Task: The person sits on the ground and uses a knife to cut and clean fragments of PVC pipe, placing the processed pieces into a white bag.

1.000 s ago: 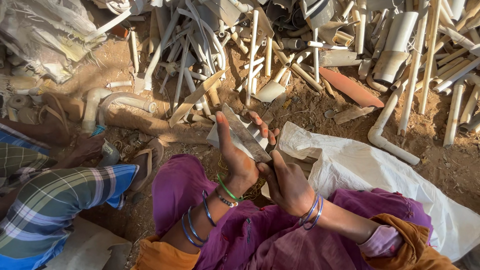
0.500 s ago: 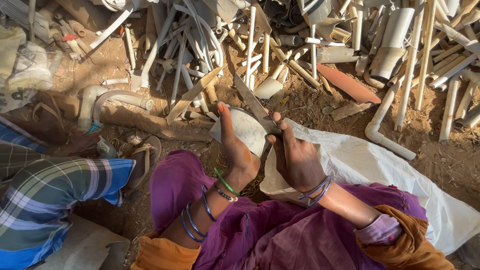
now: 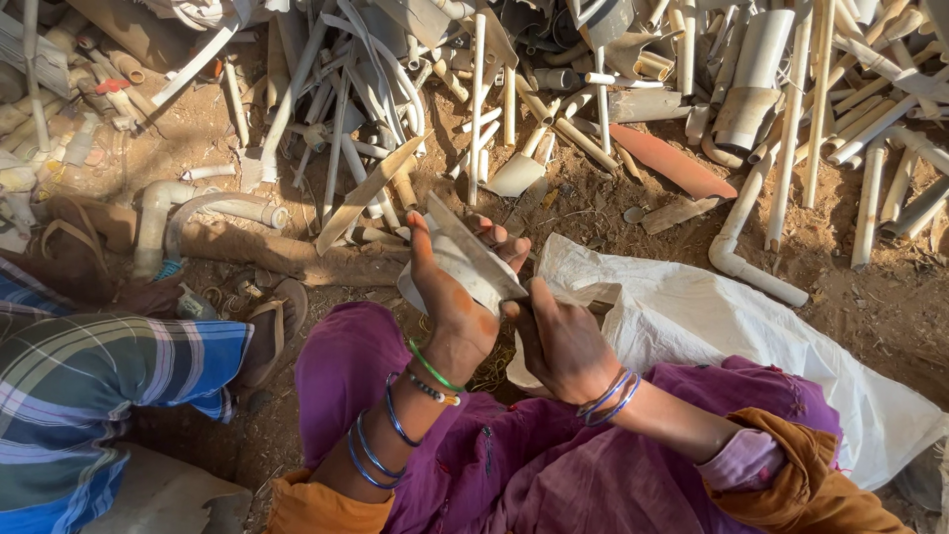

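Observation:
My left hand [image 3: 450, 302] grips a pale, curved piece of broken plastic pipe [image 3: 460, 272] and holds it upright over my lap. My right hand [image 3: 563, 341] is closed on the handle of a flat metal blade [image 3: 474, 247], which lies across the top of the plastic piece. Both wrists wear blue and green bangles. I sit on the ground in purple clothing [image 3: 514, 465] with orange cloth at the edges.
A big heap of white and grey plastic pipes [image 3: 593, 79] and offcuts covers the dirt ahead. A white sack [image 3: 722, 326] lies at my right. Another person in checked blue cloth [image 3: 99, 386] sits at my left, beside sandals [image 3: 277, 326] and bent pipe elbows [image 3: 168, 213].
The blade has shifted slightly against the plastic piece, and both hands stay clasped on it in front of me. The view has drifted a little.

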